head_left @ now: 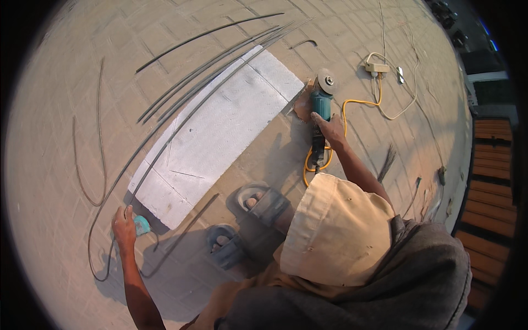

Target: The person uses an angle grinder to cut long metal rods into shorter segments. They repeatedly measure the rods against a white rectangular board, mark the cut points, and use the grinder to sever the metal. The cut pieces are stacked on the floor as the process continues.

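Observation:
My right hand [331,131] is closed around the body of a teal-and-black angle grinder [322,104], whose disc faces up at the far end. A yellow cord trails from its rear. To the left, my left hand [123,224] pinches a thin steel rod [144,177] near the lower corner of a pale slab [212,137]. Close against that hand sits a teal tape measure [142,225]; I cannot tell whether the hand touches it. Several long rods [206,74] lie along the slab's far left side, some crossing over it. Dark lines mark the slab's top.
A power strip [377,68] with white and yellow cords lies at the far right. Sandalled feet [258,202] are between the slab and tan cloth [341,231] low in view. Loose rods [102,132] lie on the paving at left. An orange-brown slatted structure [487,187] borders the right.

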Demonstrator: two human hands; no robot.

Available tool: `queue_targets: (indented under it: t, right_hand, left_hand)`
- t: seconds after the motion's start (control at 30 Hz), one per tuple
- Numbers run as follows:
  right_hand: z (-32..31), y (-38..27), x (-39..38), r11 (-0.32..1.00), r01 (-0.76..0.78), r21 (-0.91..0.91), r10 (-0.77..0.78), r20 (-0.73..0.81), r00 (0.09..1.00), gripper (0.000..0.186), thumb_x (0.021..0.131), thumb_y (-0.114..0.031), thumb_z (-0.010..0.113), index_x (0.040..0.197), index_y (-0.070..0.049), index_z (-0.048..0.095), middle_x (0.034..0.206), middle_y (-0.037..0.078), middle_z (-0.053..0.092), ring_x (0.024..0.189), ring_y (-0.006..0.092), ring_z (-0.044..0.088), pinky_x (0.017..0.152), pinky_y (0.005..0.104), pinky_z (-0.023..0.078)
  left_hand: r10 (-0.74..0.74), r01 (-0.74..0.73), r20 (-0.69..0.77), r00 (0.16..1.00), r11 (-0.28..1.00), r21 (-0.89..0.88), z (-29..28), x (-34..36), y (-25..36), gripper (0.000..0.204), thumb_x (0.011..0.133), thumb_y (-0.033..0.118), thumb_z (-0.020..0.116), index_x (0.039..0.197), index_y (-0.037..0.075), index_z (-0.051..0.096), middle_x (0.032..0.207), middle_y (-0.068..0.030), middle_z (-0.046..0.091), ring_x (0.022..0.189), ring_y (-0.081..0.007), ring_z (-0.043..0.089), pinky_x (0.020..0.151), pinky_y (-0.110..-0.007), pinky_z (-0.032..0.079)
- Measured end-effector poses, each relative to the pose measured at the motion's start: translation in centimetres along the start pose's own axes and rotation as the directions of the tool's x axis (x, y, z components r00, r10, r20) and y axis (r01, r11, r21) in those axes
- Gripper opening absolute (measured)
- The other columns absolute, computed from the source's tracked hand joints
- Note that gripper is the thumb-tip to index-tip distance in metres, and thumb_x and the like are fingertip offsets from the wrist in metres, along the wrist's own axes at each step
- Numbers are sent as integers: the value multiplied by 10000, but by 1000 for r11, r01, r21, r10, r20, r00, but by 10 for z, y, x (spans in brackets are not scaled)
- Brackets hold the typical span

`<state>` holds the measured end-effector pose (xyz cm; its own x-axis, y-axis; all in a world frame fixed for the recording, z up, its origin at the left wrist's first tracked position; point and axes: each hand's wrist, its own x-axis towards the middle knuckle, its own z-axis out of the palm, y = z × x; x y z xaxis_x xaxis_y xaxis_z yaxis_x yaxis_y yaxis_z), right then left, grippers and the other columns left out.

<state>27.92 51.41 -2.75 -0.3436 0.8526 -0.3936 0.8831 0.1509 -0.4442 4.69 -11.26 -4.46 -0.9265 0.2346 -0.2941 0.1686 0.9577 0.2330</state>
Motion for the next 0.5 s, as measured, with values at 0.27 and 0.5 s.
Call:
queue_targets:
  t: [0.27,0.5]
  right_hand:
    - [-38,-150,88,370,817,-443,-929,-151,338,639,927,-513,622,1320,-12,580,1300,230,575,1229,389,546,1027,468,439]
    - [14,-281,191,191,842,-505,-824,384,417,595,936,-554,574,1311,-95,636,1443,206,536,1329,348,514,1094,464,403]
  left_hand:
    - [146,-131,-255,956,989,75,-13,10,-14,528,1005,439,556,1013,-84,633,952,-311,650,948,-485,616,827,-532,469]
    - [182,-195,-328,927,981,-9,-40,31,-5,406,976,382,618,931,-22,624,863,-256,655,847,-473,624,740,-519,487]
